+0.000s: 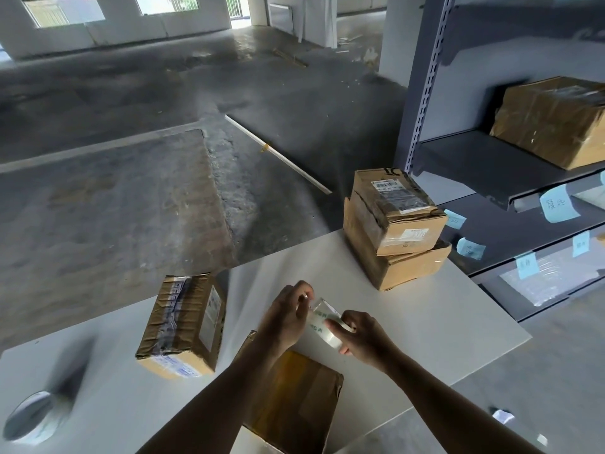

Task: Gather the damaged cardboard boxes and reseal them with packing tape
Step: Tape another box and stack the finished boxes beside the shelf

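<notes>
Your worktop [442, 322] carries two stacked boxes [396, 231] far right, a taped box [183, 326] left and a near box [294, 401] beneath your forearms; your right hand [363, 335] grips the tape roll [322, 326] while your left hand [288, 314] pinches its edge

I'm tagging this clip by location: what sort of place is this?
Probably a warehouse or stockroom: grey metal shelving with blue labels, a bare concrete floor, and worn cardboard boxes stacked on a white table.
</notes>
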Demonstrator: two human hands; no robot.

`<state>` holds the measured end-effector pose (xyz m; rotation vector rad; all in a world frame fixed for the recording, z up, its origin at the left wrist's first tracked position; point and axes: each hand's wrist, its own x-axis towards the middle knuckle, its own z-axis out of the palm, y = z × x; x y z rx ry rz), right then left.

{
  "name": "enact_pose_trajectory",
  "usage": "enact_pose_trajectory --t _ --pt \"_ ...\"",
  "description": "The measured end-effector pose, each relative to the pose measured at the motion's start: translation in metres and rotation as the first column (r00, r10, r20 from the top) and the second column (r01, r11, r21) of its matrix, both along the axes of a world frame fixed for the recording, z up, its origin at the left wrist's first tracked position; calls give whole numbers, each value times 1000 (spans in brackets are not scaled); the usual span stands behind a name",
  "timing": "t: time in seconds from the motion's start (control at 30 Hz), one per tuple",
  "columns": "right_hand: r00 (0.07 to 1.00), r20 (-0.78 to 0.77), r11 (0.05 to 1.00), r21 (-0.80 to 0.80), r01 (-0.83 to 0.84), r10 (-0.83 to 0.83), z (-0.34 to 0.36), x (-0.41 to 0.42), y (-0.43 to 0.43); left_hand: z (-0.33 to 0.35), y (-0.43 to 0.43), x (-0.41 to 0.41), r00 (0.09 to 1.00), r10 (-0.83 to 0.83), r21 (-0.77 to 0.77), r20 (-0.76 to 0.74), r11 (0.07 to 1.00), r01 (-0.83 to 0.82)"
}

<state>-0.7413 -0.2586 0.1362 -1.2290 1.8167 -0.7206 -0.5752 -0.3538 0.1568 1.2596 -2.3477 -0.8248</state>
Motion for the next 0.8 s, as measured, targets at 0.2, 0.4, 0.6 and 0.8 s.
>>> enact_pose_trajectory --t 0.2,0.4,0.6,0.8 --pt "999 0 999 1 -36 36 3 -1 5 0 2 3 1000 -15 -11 15 1000 15" --pt "995 -54 996 -22 -86 85 3 -1 8 0 5 6 995 17 -74 96 997 -10" --pt "988 -132 994 -59 -89 80 -1 -2 7 -6 2 6 985 166 -14 41 986 -165" --pt "917 -376 987 -33 -155 131 -31 -11 7 -28 6 28 980 157 50 119 985 -164"
